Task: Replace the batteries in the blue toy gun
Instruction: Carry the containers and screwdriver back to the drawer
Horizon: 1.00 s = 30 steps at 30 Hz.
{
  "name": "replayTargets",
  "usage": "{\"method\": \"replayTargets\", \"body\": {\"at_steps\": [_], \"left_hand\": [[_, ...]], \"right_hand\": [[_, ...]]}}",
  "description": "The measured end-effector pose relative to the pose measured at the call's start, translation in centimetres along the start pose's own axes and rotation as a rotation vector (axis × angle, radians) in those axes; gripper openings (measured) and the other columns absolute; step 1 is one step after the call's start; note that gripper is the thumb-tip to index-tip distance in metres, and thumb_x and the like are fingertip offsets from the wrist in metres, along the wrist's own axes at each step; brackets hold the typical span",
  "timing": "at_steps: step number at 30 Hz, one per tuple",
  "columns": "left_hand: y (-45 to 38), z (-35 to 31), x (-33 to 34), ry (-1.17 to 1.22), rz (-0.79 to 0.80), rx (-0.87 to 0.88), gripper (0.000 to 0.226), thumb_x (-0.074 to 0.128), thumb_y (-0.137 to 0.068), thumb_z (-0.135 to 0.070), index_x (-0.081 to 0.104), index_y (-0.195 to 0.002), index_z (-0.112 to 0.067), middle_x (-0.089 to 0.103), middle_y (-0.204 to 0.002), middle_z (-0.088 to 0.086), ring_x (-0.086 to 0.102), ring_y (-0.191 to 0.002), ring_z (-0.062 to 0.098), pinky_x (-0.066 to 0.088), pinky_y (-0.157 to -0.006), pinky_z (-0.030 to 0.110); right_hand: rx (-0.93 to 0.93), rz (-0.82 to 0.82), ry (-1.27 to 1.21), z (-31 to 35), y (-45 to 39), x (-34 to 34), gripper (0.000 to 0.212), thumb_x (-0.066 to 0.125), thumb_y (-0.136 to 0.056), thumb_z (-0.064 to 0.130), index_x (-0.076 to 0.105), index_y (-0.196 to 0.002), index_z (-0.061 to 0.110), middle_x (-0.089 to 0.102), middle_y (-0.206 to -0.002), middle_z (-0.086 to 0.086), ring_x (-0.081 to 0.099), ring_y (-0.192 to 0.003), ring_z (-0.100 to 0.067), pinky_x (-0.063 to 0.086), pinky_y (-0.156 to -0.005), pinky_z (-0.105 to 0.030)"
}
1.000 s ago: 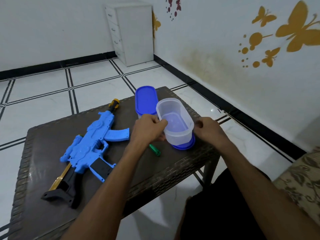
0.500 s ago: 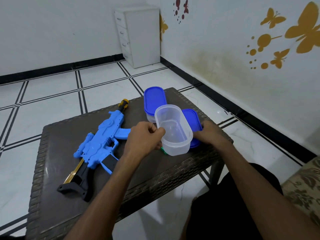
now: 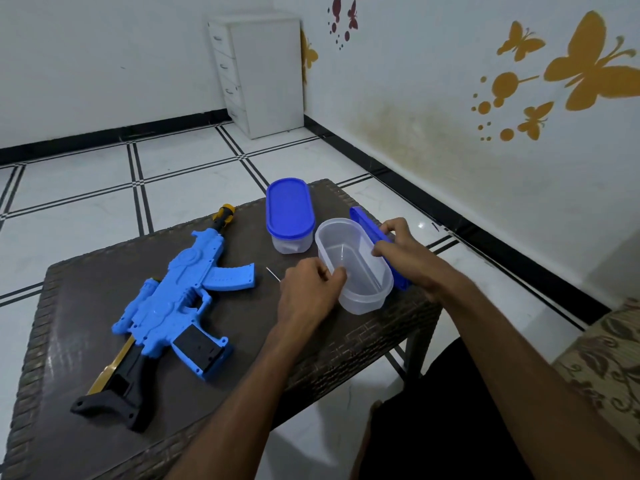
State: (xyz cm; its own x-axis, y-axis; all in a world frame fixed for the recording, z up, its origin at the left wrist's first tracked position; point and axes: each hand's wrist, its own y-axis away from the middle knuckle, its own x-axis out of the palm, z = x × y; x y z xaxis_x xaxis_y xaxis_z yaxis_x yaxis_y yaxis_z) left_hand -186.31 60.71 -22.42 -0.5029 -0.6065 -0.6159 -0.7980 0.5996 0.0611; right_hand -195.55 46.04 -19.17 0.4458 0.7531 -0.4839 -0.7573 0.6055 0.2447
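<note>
No brand, label or legible writing shows on any item. Blue toy gun (image 3: pixel 180 299): lies flat on the left half of the counter (image 3: pixel 242 393), barrel with yellow-orange tip toward the far edge, black and gold stock toward the near left corner, black grip panel facing up, curved blue magazine pointing right; untouched by either hand. Clear open container (image 3: pixel 353 268): oval, translucent, lidless, stands upright near the right edge; nothing can be made out inside. Left hand (image 3: pixel 308 296): fingers curled over the container's near-left rim, holding it. Right hand (image 3: pixel 405 251): fingers closed on the loose blue lid (image 3: pixel 363 220), which stands tilted on edge just beside the container's right wall. Second container (image 3: pixel 290 216): same oval type, blue lid fitted, just behind the open one toward the far edge; contents unclear. A thin metal shaft (image 3: pixel 273 274) shows beside the left hand, its remainder hidden. Counter: dark brown, woven-texture border, glossy top. Room: white floor tiles (image 3: pixel 86 209) with black double lines, black skirting, white walls; white drawer cabinet (image 3: pixel 259 74) in the far corner; yellow butterfly decals (image 3: pixel 588 67) and dark red ones on the right wall; patterned upholstery (image 3: pixel 606 368) at lower right.
</note>
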Motion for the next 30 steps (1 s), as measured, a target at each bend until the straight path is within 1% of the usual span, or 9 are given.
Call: {"method": "replayTargets", "body": {"at_steps": [2,4,7,9,11,13,20,24,30], "left_hand": [[-0.5,0.3,0.3,0.018,0.018,0.002,0.033,0.06,-0.085,-0.052,0.058,-0.082,-0.019,0.069,-0.075,-0.002,0.068,-0.072,0.014,0.058,-0.073,0.042],[-0.9,0.6,0.2,0.048,0.041,0.006,0.036,0.062,-0.082,-0.058,0.054,-0.09,-0.024,0.068,-0.084,-0.004,0.069,-0.075,0.014,0.059,-0.073,0.042],[-1.3,0.9,0.1,0.134,0.09,0.005,0.043,0.058,-0.083,-0.063,0.052,-0.105,-0.026,0.067,-0.098,-0.005,0.069,-0.083,0.014,0.059,-0.076,0.042],[-1.6,1.1,0.1,0.183,0.085,0.01,0.037,0.049,-0.09,-0.059,0.054,-0.108,-0.028,0.069,-0.095,-0.005,0.071,-0.08,0.013,0.06,-0.076,0.043],[-1.9,1.4,0.0,0.266,0.049,0.001,0.033,0.045,-0.096,-0.052,0.062,-0.104,-0.024,0.072,-0.086,-0.004,0.072,-0.073,0.013,0.06,-0.075,0.045],[-2.2,1.4,-0.1,0.337,0.022,-0.024,0.035,0.044,-0.099,-0.045,0.069,-0.103,-0.021,0.074,-0.082,-0.003,0.073,-0.072,0.013,0.06,-0.075,0.045],[-2.8,0.7,-0.4,0.497,-0.035,-0.017,0.025,0.057,-0.095,-0.029,0.072,-0.098,-0.009,0.073,-0.088,0.011,0.072,-0.079,0.02,0.061,-0.075,0.044],[-3.6,0.8,-0.4,0.517,-0.03,-0.056,0.02,0.066,-0.089,-0.03,0.074,-0.101,-0.015,0.075,-0.092,0.0,0.073,-0.078,0.014,0.061,-0.077,0.044],[-3.8,0.8,-0.4,0.545,-0.036,-0.075,0.024,0.071,-0.085,-0.033,0.074,-0.103,-0.017,0.075,-0.092,-0.002,0.073,-0.077,0.013,0.061,-0.076,0.043]], "right_hand": [[-0.011,0.005,0.04,-0.2,-0.4,0.4,0.028,0.053,-0.09,0.031,0.033,-0.11,0.029,0.048,-0.102,0.002,0.054,-0.097,-0.023,0.047,-0.088,-0.046],[-0.035,-0.012,0.076,-0.3,-0.5,0.6,0.033,0.056,-0.083,0.041,0.035,-0.108,0.034,0.052,-0.107,-0.001,0.057,-0.099,-0.025,0.05,-0.091,-0.051],[-0.125,-0.109,0.091,-0.6,-0.4,1.2,0.034,0.061,-0.086,0.037,0.041,-0.113,0.033,0.051,-0.115,0.002,0.058,-0.103,-0.024,0.052,-0.09,-0.048],[-0.199,-0.166,0.186,-0.8,-0.1,1.9,0.046,0.065,-0.086,0.039,0.042,-0.125,0.032,0.045,-0.12,0.006,0.052,-0.112,-0.022,0.051,-0.092,-0.043],[-0.252,-0.226,0.425,-1.1,0.1,2.6,0.064,0.063,-0.083,0.053,0.036,-0.139,0.036,0.041,-0.132,0.001,0.044,-0.12,-0.021,0.047,-0.097,-0.043],[-0.289,-0.283,0.569,-1.2,0.1,3.3,0.071,0.059,-0.082,0.06,0.034,-0.144,0.037,0.036,-0.143,-0.001,0.037,-0.128,-0.022,0.043,-0.102,-0.045],[-0.327,-0.252,0.785,-1.4,0.1,4.4,0.07,0.049,-0.083,0.063,0.033,-0.146,0.04,0.025,-0.154,-0.002,0.023,-0.14,-0.025,0.032,-0.109,-0.049],[-0.325,-0.231,0.801,-1.2,0.5,4.4,0.074,0.035,-0.076,0.066,0.031,-0.147,0.042,0.024,-0.155,-0.004,0.021,-0.141,-0.026,0.03,-0.11,-0.048],[-0.366,-0.248,0.865,-1.5,0.7,4.5,0.068,0.033,-0.08,0.063,0.032,-0.146,0.043,0.026,-0.154,-0.006,0.023,-0.14,-0.027,0.029,-0.109,-0.047]]}}
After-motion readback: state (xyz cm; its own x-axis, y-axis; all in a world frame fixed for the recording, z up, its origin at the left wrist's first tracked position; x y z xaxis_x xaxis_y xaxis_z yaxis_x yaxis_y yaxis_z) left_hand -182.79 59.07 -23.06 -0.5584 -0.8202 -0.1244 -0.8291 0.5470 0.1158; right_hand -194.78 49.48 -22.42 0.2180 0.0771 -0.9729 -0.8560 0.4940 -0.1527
